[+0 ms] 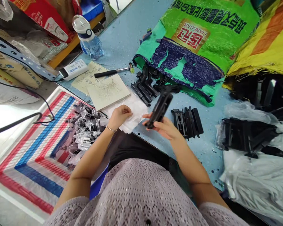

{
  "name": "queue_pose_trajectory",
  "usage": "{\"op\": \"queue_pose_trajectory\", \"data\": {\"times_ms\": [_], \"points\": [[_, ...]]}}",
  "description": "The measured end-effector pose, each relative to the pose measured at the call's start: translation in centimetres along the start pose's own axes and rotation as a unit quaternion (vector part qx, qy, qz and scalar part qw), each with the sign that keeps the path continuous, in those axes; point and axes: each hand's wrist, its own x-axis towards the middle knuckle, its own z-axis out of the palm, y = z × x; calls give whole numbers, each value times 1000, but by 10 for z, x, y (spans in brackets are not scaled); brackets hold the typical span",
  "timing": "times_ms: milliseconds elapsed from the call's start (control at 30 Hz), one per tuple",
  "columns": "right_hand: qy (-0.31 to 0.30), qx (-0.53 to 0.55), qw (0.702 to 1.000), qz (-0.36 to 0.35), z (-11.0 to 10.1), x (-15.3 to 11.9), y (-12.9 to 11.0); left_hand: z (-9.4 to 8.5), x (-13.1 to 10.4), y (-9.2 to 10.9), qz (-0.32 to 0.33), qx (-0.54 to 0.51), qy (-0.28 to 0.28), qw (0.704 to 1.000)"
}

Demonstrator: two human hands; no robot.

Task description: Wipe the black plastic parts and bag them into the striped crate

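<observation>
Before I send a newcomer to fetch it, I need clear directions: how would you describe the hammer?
On the blue table, find the big green sack, then the thick cream pad to its left. The hammer lies along the pad's far edge, partly over handwritten paper. Unlike the pad and paper, it is long and slim: black handle, silver shaft, yellow-green on the head.

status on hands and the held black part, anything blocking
Right hand gripping black part. Left hand at thin white plastic. Hammer lies clear of both.
</observation>
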Motion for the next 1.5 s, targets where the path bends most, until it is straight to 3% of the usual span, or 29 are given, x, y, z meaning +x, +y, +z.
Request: {"op": "queue_pose_trajectory", "data": {"times_ms": [67, 233, 300, 367, 433, 500, 600, 700, 767, 867, 967, 1100, 1200, 1267, 1333, 1433, 1500], "points": [[-17, 41, 999, 29, 14, 20, 14, -4, -5, 4, 17, -23, 12, 1000], [82, 34, 996, 16, 20, 27, 27, -14, -18, 15, 56, 122, 25, 991], [68, 31, 997, -4, 23, 20, 26, -10, -18, 15, 27, 80, 25, 996], [65, 20, 998, -10, 30, 20, 26, 0, -16, 14, 3, -30, 24, 999], [69, 24, 997, 5, 35, 27, 29, 10, -13, 10, 8, -110, 35, 993], [68, 48, 996, 24, 37, 38, 34, 14, -14, 8, 37, -112, 55, 991], [96, 63, 993, 28, 30, 48, 42, 4, -19, 10, 123, 52, 86, 987], [142, -1, 990, 13, 20, 40, 45, -10, -24, 16, 194, 292, 84, 933], [165, -82, 983, -29, 16, 24, 43, -14, -23, 19, 204, 363, 66, 907], [95, -185, 976, -61, 14, -2, 39, -15, -18, 19, 197, 338, 44, 919], [-2, -244, 970, -13, 10, -13, 38, -17, -18, 16, 209, 303, 44, 929], [33, -229, 971, 53, 2, -1, 41, -14, -38, 12, 285, 332, 39, 898], [73, -98, 991, 59, 1, 13, 44, 2, -60, 11, 372, 336, -45, 864], [77, -5, 996, 47, 8, 18, 48, 15, -70, 10, 409, 313, -93, 852], [88, 16, 996, 29, 22, 17, 56, 24, -73, 10, 411, 297, -120, 853], [108, -107, 988, -27, 54, 3, 64, 23, -76, 17, 385, 328, -126, 853], [56, -182, 980, -65, 72, -12, 57, 9, -88, 31, 360, 347, -100, 861]]}}
